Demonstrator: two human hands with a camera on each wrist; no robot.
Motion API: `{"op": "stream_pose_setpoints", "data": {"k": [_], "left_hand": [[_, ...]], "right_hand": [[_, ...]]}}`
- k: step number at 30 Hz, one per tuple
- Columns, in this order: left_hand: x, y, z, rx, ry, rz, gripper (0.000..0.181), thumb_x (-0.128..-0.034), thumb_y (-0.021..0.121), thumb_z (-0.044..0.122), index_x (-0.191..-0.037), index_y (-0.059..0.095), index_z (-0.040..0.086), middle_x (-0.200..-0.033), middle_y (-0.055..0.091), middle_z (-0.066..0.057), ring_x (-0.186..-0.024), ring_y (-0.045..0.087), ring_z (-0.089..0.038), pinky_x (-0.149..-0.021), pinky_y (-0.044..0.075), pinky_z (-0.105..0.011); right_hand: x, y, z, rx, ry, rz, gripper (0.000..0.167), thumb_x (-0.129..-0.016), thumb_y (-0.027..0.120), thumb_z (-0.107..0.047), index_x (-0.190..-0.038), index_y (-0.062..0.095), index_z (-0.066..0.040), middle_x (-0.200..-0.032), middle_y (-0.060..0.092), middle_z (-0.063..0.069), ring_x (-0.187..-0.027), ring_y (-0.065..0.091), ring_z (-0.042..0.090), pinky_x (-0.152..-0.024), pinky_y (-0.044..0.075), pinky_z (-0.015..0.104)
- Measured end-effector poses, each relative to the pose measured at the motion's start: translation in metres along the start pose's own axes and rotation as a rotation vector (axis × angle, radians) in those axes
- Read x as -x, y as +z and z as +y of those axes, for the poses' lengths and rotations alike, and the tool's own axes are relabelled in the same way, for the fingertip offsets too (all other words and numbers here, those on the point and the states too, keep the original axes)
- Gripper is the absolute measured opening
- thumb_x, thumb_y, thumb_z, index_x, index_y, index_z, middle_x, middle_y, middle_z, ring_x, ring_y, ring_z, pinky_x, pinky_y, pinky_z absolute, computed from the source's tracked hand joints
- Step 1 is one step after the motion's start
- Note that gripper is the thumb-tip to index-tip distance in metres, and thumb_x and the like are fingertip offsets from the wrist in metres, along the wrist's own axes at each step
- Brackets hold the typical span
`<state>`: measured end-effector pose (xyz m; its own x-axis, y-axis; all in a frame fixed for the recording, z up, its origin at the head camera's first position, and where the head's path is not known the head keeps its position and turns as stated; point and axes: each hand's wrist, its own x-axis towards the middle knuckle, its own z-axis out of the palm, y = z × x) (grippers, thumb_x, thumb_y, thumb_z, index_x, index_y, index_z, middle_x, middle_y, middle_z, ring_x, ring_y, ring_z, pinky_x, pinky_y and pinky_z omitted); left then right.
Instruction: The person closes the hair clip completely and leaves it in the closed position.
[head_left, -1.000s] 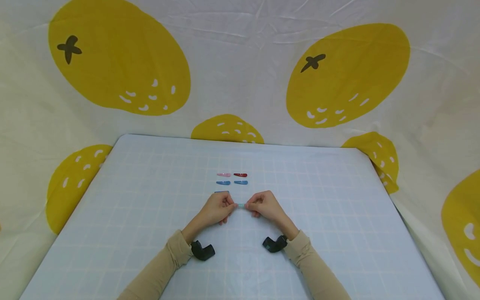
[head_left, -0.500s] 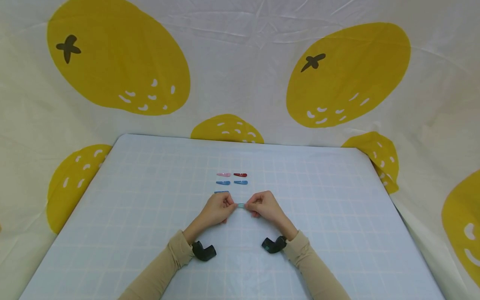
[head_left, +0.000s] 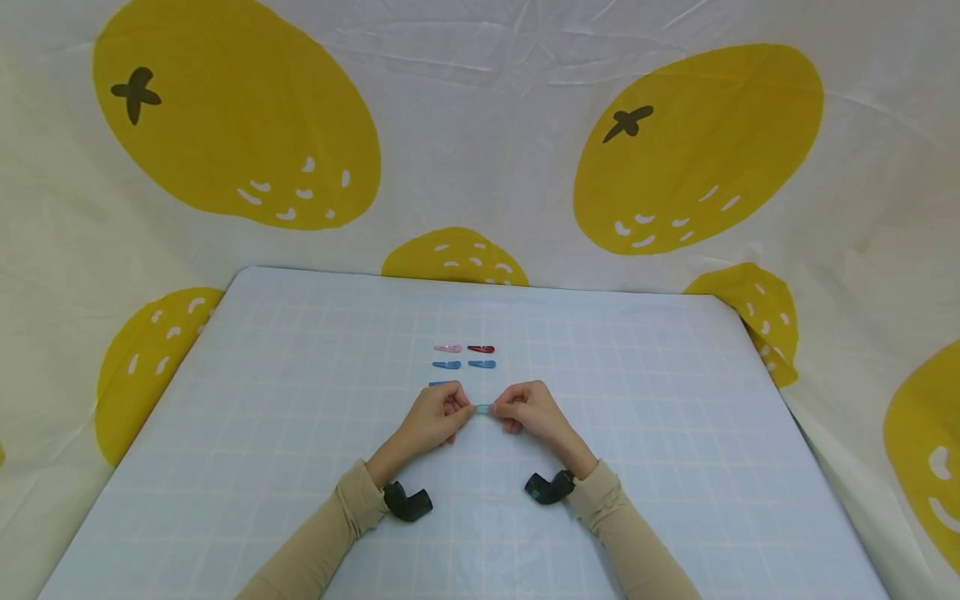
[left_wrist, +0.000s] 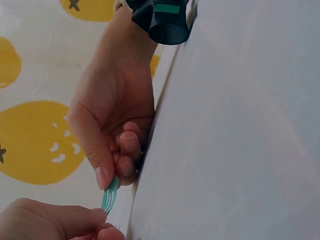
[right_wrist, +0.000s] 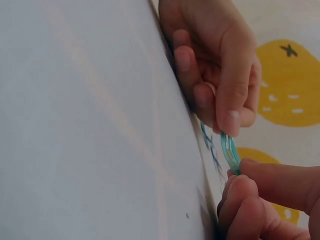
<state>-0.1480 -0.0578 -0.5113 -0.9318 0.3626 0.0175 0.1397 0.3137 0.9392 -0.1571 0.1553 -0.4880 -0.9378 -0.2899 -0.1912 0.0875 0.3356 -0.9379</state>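
A turquoise snap hair clip (head_left: 482, 409) is held level between the two hands, close to the tabletop. My left hand (head_left: 429, 418) pinches its left end between thumb and finger. The other end is pinched by my right hand (head_left: 534, 413). Both wrist views show the clip (left_wrist: 109, 199) slightly bowed, with slits between its narrow strips; its ends are hidden under the fingertips. Just beyond the hands lie a pink hair clip (head_left: 448, 348), a red one (head_left: 481, 349) and two blue clips (head_left: 447, 365). Another blue clip (head_left: 439, 384) is partly covered by the left hand.
The white table (head_left: 645, 417) has a faint grid pattern. Behind it hangs a pale cloth (head_left: 480, 150) printed with large yellow fruit. A black wrist camera (head_left: 408, 502) sits at the left cuff, and a second black camera (head_left: 549, 487) at the right cuff.
Both hands stay in nearly the same place, pinching the turquoise clip. The clip's visible face looks slightly broader than a second ago. The left hand's lower fingers have drawn in a little.
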Motion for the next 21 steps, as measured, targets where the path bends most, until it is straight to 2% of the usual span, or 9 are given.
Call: {"op": "stream_pose_setpoints", "data": {"k": [7,11,16,19,21], "left_hand": [[0.0008,-0.0001,0.0034,0.014,0.010,0.018,0.012,-0.0934,0.069,0.011,-0.084,0.061,0.010,-0.056,0.055,-0.001,-0.041,0.049,-0.017,-0.039,0.037,-0.024],[0.0001,0.0003,0.0023,0.006,0.040,0.032,0.012,-0.0924,0.071,0.011,-0.083,0.063,0.011,-0.058,0.056,0.000,-0.041,0.050,-0.017,-0.040,0.039,-0.024],[-0.0003,-0.0004,-0.0001,-0.019,0.094,0.057,0.010,-0.0898,0.074,0.011,-0.083,0.067,0.013,-0.060,0.059,0.002,-0.042,0.051,-0.015,-0.041,0.041,-0.025],[-0.0005,-0.0016,-0.0016,-0.030,0.143,0.071,0.008,-0.0881,0.076,0.010,-0.083,0.070,0.013,-0.062,0.060,0.004,-0.043,0.051,-0.013,-0.042,0.041,-0.024],[-0.0008,-0.0026,-0.0026,-0.053,0.198,0.082,0.007,-0.0867,0.077,0.010,-0.083,0.071,0.012,-0.063,0.059,0.006,-0.048,0.051,-0.011,-0.045,0.042,-0.023]], "right_hand": [[-0.0005,-0.0008,0.0011,-0.014,0.006,0.007,0.011,-0.087,0.071,-0.007,-0.081,0.073,0.002,-0.056,0.059,0.006,-0.049,0.054,0.014,-0.051,0.045,0.025],[-0.0008,-0.0014,0.0013,-0.034,0.009,0.005,0.012,-0.088,0.070,-0.006,-0.085,0.073,0.005,-0.058,0.061,0.013,-0.051,0.054,0.015,-0.052,0.045,0.025],[-0.0010,-0.0023,0.0023,-0.059,-0.004,-0.006,0.013,-0.090,0.068,-0.005,-0.089,0.073,0.007,-0.064,0.063,0.021,-0.053,0.056,0.015,-0.054,0.047,0.026],[-0.0009,-0.0025,0.0023,-0.085,-0.009,-0.006,0.012,-0.089,0.069,-0.004,-0.088,0.073,0.006,-0.063,0.063,0.016,-0.053,0.056,0.015,-0.054,0.047,0.025],[-0.0007,-0.0024,0.0027,-0.105,-0.010,-0.004,0.010,-0.088,0.070,-0.004,-0.087,0.072,0.006,-0.061,0.062,0.012,-0.052,0.056,0.015,-0.053,0.047,0.024]]}}
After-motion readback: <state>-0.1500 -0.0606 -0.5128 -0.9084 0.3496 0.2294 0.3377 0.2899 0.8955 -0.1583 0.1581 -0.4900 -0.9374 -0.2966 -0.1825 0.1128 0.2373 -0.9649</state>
